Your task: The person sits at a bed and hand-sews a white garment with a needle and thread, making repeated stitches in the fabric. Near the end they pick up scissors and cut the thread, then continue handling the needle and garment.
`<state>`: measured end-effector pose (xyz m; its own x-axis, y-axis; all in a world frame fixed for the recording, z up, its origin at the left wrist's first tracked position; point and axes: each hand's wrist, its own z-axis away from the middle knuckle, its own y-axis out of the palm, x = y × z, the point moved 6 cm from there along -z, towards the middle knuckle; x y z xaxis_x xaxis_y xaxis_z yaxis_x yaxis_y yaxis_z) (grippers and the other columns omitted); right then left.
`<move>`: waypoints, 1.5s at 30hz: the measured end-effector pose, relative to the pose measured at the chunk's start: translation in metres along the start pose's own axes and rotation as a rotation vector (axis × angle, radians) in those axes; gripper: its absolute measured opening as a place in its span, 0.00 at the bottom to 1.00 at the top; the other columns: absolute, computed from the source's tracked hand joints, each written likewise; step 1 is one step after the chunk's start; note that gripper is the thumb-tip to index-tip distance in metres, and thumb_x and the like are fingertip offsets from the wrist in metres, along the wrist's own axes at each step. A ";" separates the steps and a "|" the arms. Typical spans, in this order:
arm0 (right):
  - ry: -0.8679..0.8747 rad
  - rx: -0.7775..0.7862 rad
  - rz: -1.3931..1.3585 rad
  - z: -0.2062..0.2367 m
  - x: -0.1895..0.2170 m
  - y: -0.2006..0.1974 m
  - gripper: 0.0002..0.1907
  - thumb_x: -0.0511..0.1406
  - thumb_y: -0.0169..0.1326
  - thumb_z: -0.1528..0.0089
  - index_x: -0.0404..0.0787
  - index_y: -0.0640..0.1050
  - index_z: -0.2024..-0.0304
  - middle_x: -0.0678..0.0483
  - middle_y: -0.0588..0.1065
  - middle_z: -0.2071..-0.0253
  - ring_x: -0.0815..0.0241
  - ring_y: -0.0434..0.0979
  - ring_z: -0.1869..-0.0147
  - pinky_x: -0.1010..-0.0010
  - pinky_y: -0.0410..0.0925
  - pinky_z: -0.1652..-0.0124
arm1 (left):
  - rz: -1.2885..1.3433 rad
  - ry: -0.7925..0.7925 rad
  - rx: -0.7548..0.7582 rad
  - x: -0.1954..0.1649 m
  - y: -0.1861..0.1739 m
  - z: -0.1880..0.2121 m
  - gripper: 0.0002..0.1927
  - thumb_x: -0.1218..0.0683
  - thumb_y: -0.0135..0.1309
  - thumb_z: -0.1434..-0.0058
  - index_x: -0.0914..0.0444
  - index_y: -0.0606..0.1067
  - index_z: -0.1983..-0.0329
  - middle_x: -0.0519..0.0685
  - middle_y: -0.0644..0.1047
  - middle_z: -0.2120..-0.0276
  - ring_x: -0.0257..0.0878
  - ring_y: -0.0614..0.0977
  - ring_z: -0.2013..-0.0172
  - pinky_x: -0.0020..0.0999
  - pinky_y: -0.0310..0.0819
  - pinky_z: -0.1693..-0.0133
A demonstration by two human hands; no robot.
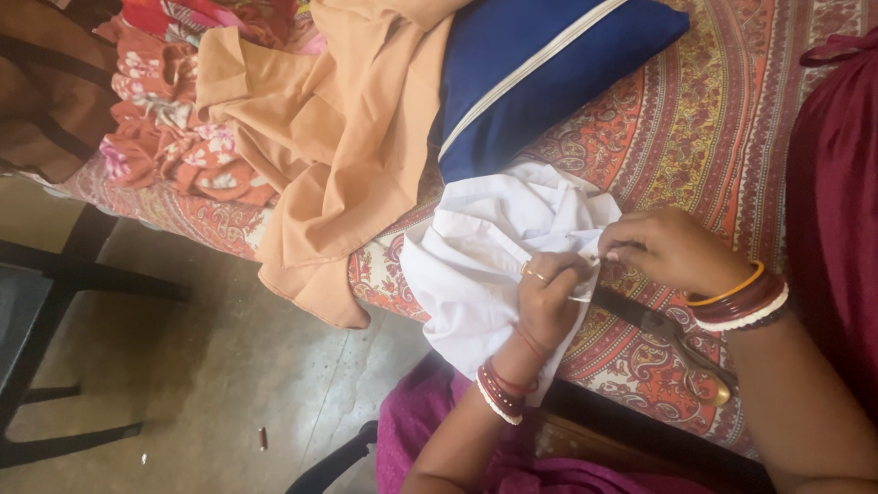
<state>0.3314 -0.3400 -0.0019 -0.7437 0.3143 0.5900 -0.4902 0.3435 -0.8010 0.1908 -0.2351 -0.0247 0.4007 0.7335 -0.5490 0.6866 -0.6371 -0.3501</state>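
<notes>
The left hand (547,297) and right hand (666,247) both pinched a white garment (476,256) between closed fingertips at the bed's near edge. Scissors (672,338) lay just beside it on the patterned bedspread (713,119). Farther back lay a blue cushion (540,64), tan cloth (338,137) and floral fabric (174,128). A bare concrete floor (229,366) adjoined the bed.

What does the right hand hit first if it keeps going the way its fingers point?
The right hand points left across the bed, fingertips already pinching the white cloth. Straight on, it would most likely meet the left hand, gripping the same fold just beside it. Depth between them is unclear.
</notes>
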 end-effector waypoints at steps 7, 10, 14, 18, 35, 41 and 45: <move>0.002 -0.038 0.013 0.001 0.000 0.002 0.05 0.34 0.60 0.44 0.40 0.82 0.65 0.50 0.81 0.70 0.53 0.83 0.67 0.63 0.71 0.66 | -0.025 0.036 -0.017 -0.003 -0.001 -0.002 0.08 0.65 0.63 0.46 0.62 0.77 0.65 0.47 0.78 0.60 0.47 0.79 0.60 0.40 0.72 0.58; 0.053 -0.040 -0.037 0.002 -0.002 0.004 0.05 0.34 0.60 0.43 0.40 0.80 0.65 0.50 0.82 0.70 0.56 0.85 0.67 0.65 0.73 0.66 | -0.045 0.070 -0.034 -0.007 -0.001 -0.002 0.08 0.65 0.64 0.44 0.62 0.77 0.66 0.46 0.78 0.61 0.46 0.79 0.61 0.39 0.72 0.60; 0.077 -0.025 -0.069 0.000 -0.004 0.008 0.07 0.33 0.60 0.43 0.39 0.77 0.64 0.50 0.82 0.70 0.56 0.86 0.65 0.66 0.75 0.66 | -0.115 0.088 -0.029 -0.010 -0.002 0.001 0.09 0.65 0.62 0.46 0.62 0.79 0.63 0.45 0.79 0.61 0.44 0.79 0.62 0.38 0.73 0.60; 0.056 -0.004 -0.083 -0.002 -0.003 0.013 0.07 0.32 0.60 0.42 0.40 0.77 0.62 0.50 0.82 0.70 0.56 0.86 0.66 0.67 0.75 0.65 | -0.177 0.108 -0.040 -0.013 -0.001 0.000 0.08 0.64 0.63 0.45 0.61 0.80 0.63 0.44 0.79 0.62 0.43 0.79 0.62 0.38 0.73 0.60; -0.064 -0.040 -0.046 0.002 0.011 0.003 0.09 0.35 0.58 0.41 0.43 0.83 0.58 0.52 0.77 0.59 0.57 0.80 0.58 0.67 0.72 0.57 | -0.191 0.132 0.020 -0.016 -0.001 -0.003 0.08 0.62 0.57 0.43 0.60 0.80 0.61 0.44 0.79 0.61 0.42 0.79 0.62 0.38 0.71 0.59; -0.029 0.038 -0.037 0.000 0.005 0.009 0.09 0.36 0.59 0.43 0.44 0.84 0.61 0.53 0.78 0.59 0.56 0.81 0.57 0.66 0.73 0.57 | -0.199 0.150 0.024 -0.019 -0.002 -0.002 0.10 0.61 0.56 0.42 0.61 0.80 0.57 0.45 0.78 0.58 0.42 0.78 0.61 0.38 0.72 0.58; -0.014 0.049 -0.020 0.001 0.003 0.011 0.07 0.36 0.60 0.43 0.43 0.84 0.63 0.54 0.77 0.61 0.56 0.80 0.58 0.65 0.72 0.58 | -0.199 0.149 0.039 -0.019 -0.001 -0.003 0.10 0.61 0.55 0.41 0.62 0.79 0.56 0.46 0.78 0.58 0.43 0.78 0.60 0.38 0.71 0.58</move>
<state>0.3239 -0.3361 -0.0088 -0.7397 0.2957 0.6045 -0.5265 0.3053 -0.7935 0.1842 -0.2476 -0.0119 0.3468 0.8703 -0.3496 0.7379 -0.4833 -0.4711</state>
